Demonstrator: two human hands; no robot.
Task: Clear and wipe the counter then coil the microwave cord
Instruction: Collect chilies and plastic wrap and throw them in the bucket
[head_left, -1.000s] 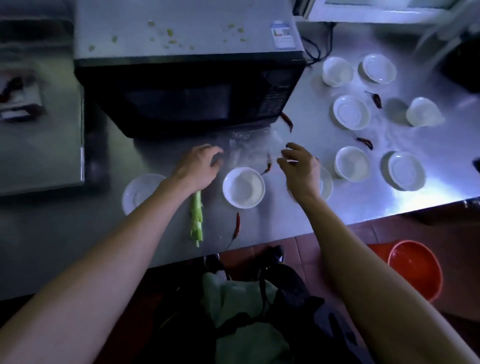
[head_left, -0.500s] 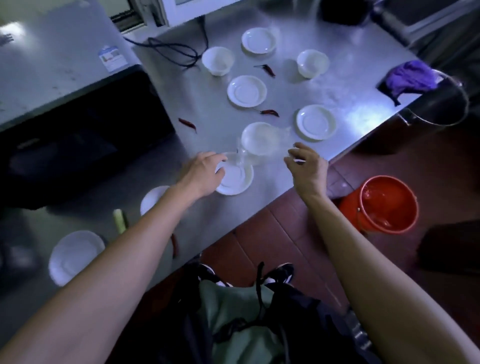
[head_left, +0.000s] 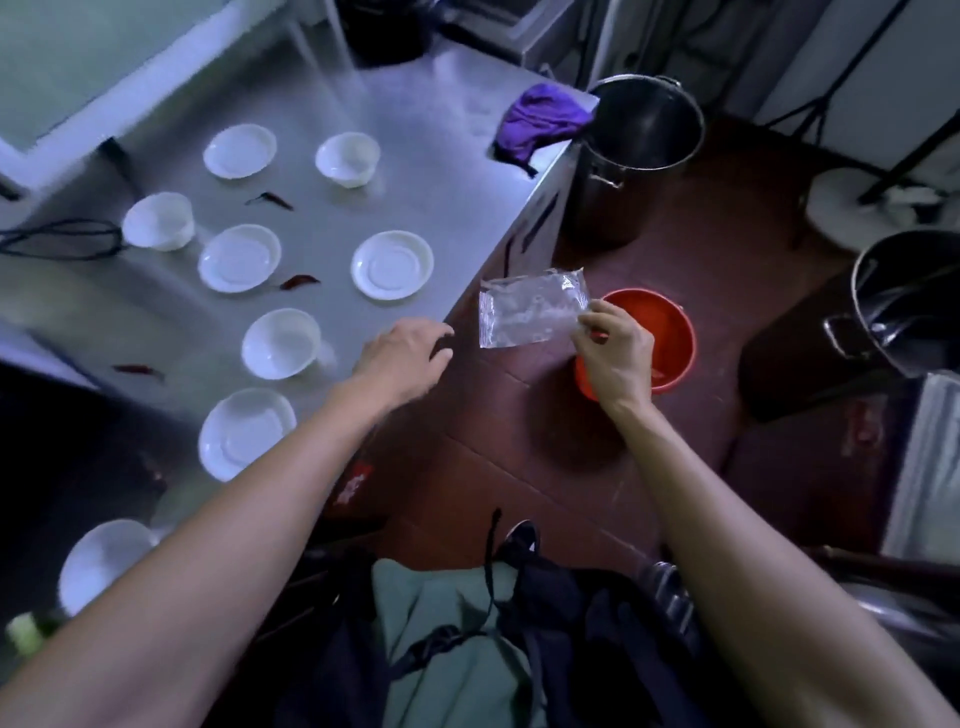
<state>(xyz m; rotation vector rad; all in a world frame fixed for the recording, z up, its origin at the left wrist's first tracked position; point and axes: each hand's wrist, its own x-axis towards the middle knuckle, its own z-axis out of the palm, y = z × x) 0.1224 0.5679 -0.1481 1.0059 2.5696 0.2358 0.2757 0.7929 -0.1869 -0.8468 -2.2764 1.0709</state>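
I see the brushed steel counter (head_left: 441, 156) carrying white saucers and bowls. Beside it on the floor stands the round orange plastic bucket (head_left: 670, 332). My right hand (head_left: 615, 353) pinches a clear plastic packet (head_left: 530, 309) over the floor; any print is unreadable. My left hand (head_left: 402, 356) hovers relaxed, empty.

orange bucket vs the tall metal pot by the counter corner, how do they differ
The orange bucket is low, bright and wide; the metal pot is tall, dark and steel. The bucket sits partly behind the right hand; the pot stands against the counter corner. Both stand open on the floor.
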